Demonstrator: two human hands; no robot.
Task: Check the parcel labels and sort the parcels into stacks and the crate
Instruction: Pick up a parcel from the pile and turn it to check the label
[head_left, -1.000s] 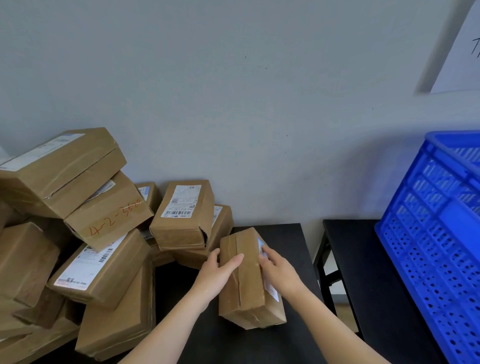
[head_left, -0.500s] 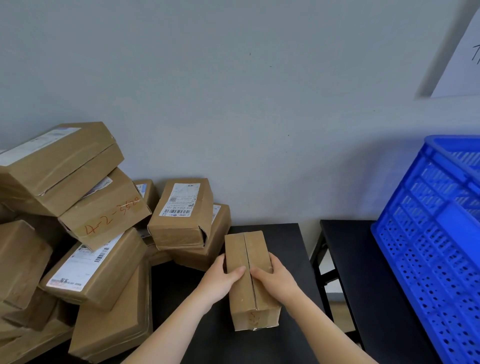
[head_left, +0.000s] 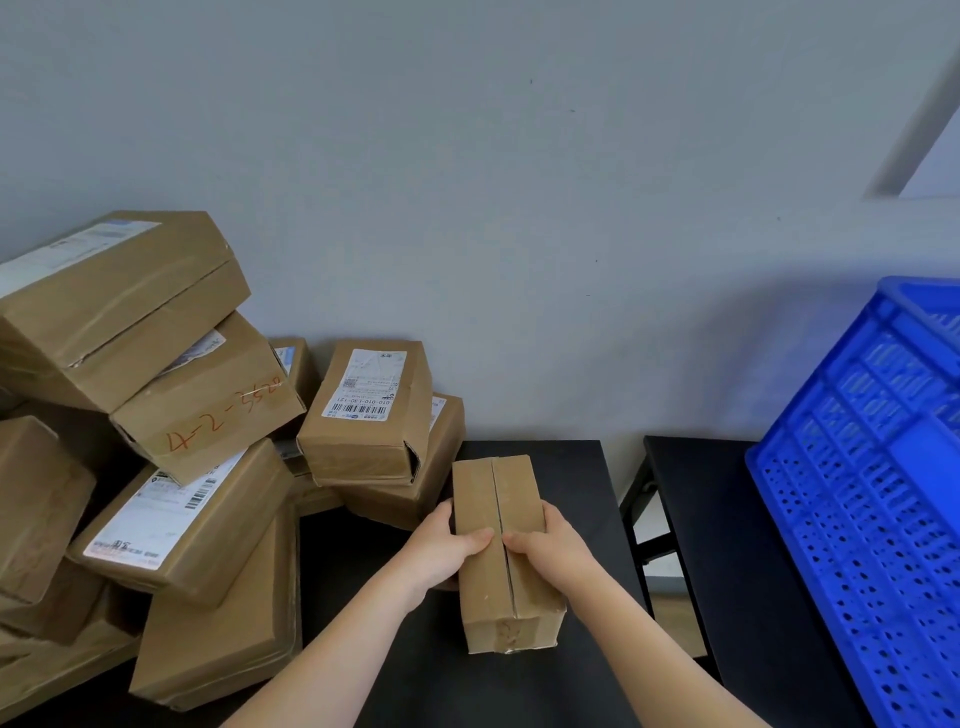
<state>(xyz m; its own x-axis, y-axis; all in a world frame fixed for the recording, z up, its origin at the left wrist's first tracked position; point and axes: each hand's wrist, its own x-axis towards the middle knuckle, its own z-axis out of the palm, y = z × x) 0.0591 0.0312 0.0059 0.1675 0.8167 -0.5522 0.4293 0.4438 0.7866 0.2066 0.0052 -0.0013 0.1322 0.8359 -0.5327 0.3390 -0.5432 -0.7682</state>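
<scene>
Squarely in front of the person, the parcel (head_left: 519, 483) lies on or just above the tabletop (head_left: 571, 457), long axis pointing at the wall, seam up. The left hand (head_left: 441, 551) and right hand (head_left: 553, 545) clasp its long sides, thumbs on top. The crate (head_left: 857, 493) stands rightward, nearer the right hand.

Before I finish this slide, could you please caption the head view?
Left hand and right hand grip a parcel, seam up, over the black table, between the pile and the blue crate.
</scene>
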